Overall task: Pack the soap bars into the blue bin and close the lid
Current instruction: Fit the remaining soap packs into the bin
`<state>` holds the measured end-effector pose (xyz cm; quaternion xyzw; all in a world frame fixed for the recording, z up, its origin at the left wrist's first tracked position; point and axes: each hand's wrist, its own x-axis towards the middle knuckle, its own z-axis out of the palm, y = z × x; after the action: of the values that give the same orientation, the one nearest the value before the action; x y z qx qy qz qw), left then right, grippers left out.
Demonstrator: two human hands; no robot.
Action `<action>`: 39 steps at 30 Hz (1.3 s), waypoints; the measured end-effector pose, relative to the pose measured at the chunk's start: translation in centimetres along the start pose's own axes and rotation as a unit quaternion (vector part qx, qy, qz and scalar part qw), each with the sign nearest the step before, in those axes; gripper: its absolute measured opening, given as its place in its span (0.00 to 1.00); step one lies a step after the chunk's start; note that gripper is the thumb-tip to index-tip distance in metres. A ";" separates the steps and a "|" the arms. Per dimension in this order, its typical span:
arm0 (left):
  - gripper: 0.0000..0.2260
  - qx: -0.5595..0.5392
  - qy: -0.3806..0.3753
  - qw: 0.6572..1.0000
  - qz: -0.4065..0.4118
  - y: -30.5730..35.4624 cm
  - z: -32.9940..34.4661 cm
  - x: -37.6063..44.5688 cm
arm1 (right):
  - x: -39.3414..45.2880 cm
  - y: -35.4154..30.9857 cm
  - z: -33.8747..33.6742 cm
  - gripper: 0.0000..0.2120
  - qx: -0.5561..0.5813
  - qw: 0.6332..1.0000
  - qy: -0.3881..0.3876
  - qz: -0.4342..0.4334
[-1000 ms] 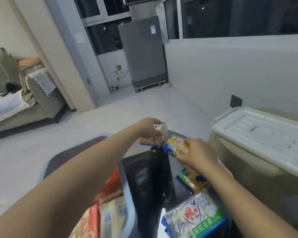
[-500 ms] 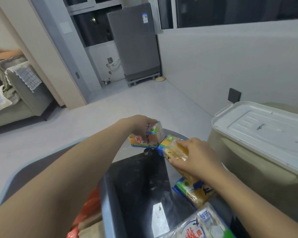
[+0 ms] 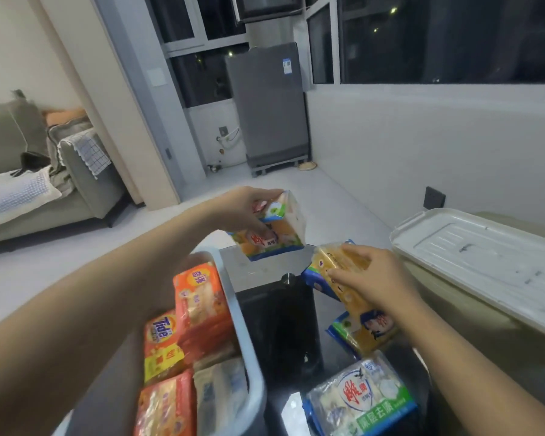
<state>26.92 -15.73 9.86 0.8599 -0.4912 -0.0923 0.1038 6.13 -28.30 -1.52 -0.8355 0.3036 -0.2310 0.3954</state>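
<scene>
Two hands closed: left hand round soap pack; right hand round yellow pack

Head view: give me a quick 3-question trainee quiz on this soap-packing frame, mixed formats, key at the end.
1. True or false: the left hand holds a soap pack up off the black table.
2. Multiple choice: the right hand is gripping
A. the Tide pack
B. a yellow soap pack
C. the white lid
3. Short answer: where does the white lid lie?

Key:
1. True.
2. B. The Tide pack already sits in the blue bin.
3. Off the bin, on something beige right of the table.
</scene>
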 end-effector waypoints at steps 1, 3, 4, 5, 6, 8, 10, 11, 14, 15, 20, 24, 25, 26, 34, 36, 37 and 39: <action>0.36 -0.007 0.004 1.000 0.004 0.2 -1.1 -1.4 | -0.5 -0.6 -0.4 0.31 0.034 0.999 0.002 -0.001; 0.36 -0.018 0.008 1.000 0.011 0.4 -3.0 -4.3 | -1.6 -1.8 -1.0 0.30 0.094 0.996 0.003 -0.008; 0.36 -0.020 0.010 1.000 0.011 0.4 -3.7 -5.8 | -2.2 -2.5 -1.1 0.29 0.120 0.993 0.001 -0.012; 0.36 -0.018 0.012 1.000 0.008 0.4 -4.4 -7.2 | -2.9 -3.1 -1.2 0.28 0.145 0.989 -0.004 -0.016; 0.36 -0.013 0.014 1.000 0.003 0.2 -5.0 -8.6 | -3.5 -3.8 -1.1 0.28 0.170 0.985 -0.010 -0.019; 0.37 0.003 0.017 1.000 -0.007 -0.1 -5.7 -11.3 | -4.6 -5.3 -0.6 0.26 0.207 0.978 -0.030 -0.022; 0.37 0.011 0.021 1.000 -0.016 -0.7 -6.1 -13.9 | -5.8 -6.8 0.1 0.25 0.221 0.973 -0.056 -0.028; 0.37 0.013 0.023 0.999 -0.020 -1.0 -6.2 -15.0 | -6.3 -7.5 0.6 0.25 0.224 0.972 -0.069 -0.034; 0.38 0.017 0.031 0.999 -0.033 -2.1 -6.4 -17.7 | -7.6 -9.3 1.8 0.25 0.224 0.969 -0.096 -0.051; 0.38 0.023 0.031 0.999 -0.038 -2.5 -6.3 -18.4 | -8.0 -9.9 2.2 0.25 0.225 0.967 -0.102 -0.057; 0.39 0.086 -0.002 0.995 -0.045 -3.9 -5.1 -20.3 | -8.8 -11.8 4.1 0.26 0.218 0.965 -0.123 -0.077; 0.40 0.149 -0.051 0.987 -0.040 -5.0 -3.5 -20.5 | -8.6 -12.4 4.9 0.25 0.216 0.966 -0.123 -0.069; 0.40 0.159 -0.059 0.985 -0.037 -5.3 -3.1 -20.4 | -8.6 -12.4 4.9 0.25 0.211 0.968 -0.120 -0.066; 0.40 0.167 -0.065 0.983 -0.033 -5.6 -2.8 -20.2 | -8.6 -12.4 4.9 0.24 0.207 0.969 -0.119 -0.062; 0.40 0.199 -0.070 0.978 0.000 -8.3 -2.3 -19.3 | -8.4 -12.2 4.9 0.23 0.192 0.971 -0.129 -0.055; 0.39 0.211 -0.071 0.975 0.018 -8.9 -2.3 -19.4 | -8.3 -12.2 4.9 0.23 0.197 0.970 -0.132 -0.053; 0.38 0.218 -0.071 0.973 0.027 -9.1 -2.2 -19.4 | -8.3 -12.2 4.9 0.23 0.196 0.970 -0.134 -0.051; 0.38 0.232 -0.072 0.969 0.038 -9.2 -2.2 -19.3 | -8.2 -12.3 5.0 0.23 0.188 0.972 -0.136 -0.048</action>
<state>25.49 5.69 10.59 0.8326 -0.5373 -0.0331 -0.1305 7.42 -13.85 4.22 -0.7837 0.1575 -0.1867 0.5710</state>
